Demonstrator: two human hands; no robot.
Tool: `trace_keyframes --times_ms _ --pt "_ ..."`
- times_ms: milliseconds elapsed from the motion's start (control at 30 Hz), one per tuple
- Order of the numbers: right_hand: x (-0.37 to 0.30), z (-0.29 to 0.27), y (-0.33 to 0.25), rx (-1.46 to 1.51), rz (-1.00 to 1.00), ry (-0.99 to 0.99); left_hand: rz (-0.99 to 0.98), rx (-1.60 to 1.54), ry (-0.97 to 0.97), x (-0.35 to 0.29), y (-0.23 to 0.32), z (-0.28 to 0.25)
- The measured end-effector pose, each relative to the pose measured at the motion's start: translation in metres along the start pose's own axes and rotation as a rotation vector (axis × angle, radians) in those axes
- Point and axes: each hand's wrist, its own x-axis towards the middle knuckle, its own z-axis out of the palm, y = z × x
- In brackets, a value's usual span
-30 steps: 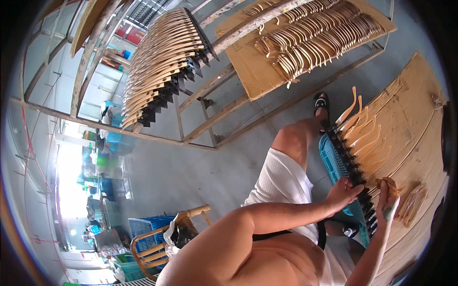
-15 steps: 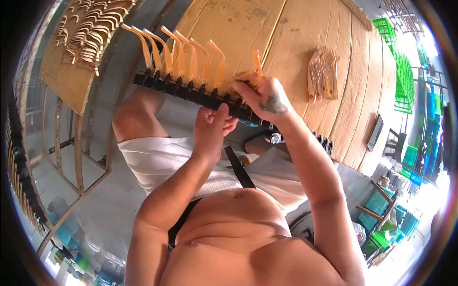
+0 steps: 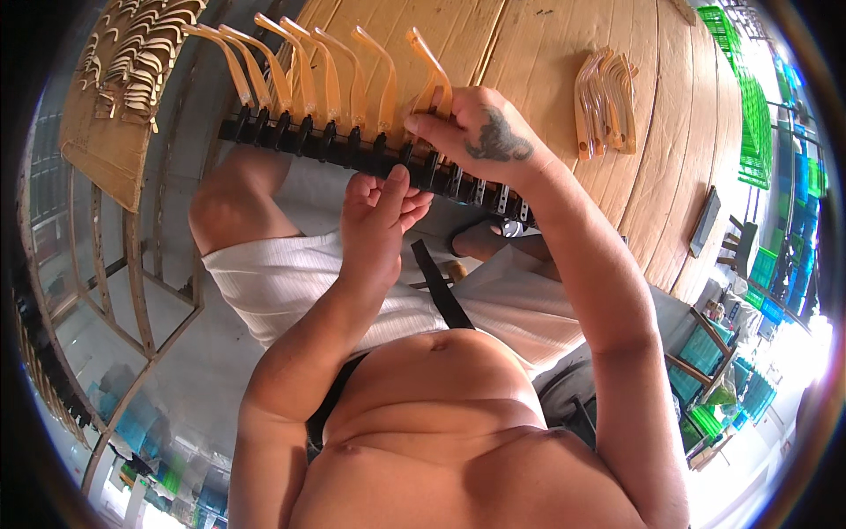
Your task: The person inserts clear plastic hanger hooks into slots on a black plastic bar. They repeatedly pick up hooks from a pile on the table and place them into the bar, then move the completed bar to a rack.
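Amber, translucent curved pieces (image 3: 358,93) stand in a row along a black clip rail (image 3: 352,160), their lower ends in its clips. Toward the row's left the pieces overlap; exact count uncertain. Left hand (image 3: 381,216): at the rail's near edge, thumb tip up against it, other fingers curled. The fingers' inner side is out of sight; whether they clamp the rail cannot be told. Right hand (image 3: 480,132): thumb and fingers closed on an amber piece (image 3: 429,62) just above the rail. Its upper curve shows clearly; its lower part is covered by the fingers, so contact with a clip is not determinable. More amber shows beside the thumb; same piece or a second, unclear. Rail's right end passes out of view near the right forearm. On the tan tabletop (image 3: 529,53), right of the hand, lies a loose bundle of similar pieces (image 3: 606,101), overlapping, not countable. Upper left: cardboard sheet (image 3: 97,163) bearing rows of curved pieces (image 3: 145,53), cut off by the dark lens rim.
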Motion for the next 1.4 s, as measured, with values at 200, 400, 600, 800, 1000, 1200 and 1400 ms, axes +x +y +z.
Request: trace_keyframes --times_ms 200,400,600,800,1000,1200,1400 --pt "-0.014 -0.009 0.002 0.037 -0.078 0.062 -0.043 0.005 -0.029 -0.003 0.0 0.005" --pt "-0.025 -0.008 0.01 0.152 0.016 0.194 -0.071 0.1 -0.096 -0.007 -0.009 0.013" --pt "-0.021 -0.003 0.013 0.156 -0.024 0.175 -0.057 0.082 -0.07 -0.009 -0.008 0.016" --pt "-0.019 -0.004 0.014 0.093 -0.032 0.131 -0.038 0.032 -0.03 -0.009 -0.01 0.018" --pt "-0.018 -0.009 0.009 0.004 0.07 0.011 -0.035 0.042 -0.025 -0.007 -0.011 0.014" --pt "-0.023 -0.014 0.007 -0.038 -0.032 0.053 -0.048 0.093 -0.064 -0.003 -0.009 0.009" --pt "-0.062 -0.061 0.039 -0.33 0.033 0.571 -0.054 0.054 0.057 -0.009 0.013 0.011"
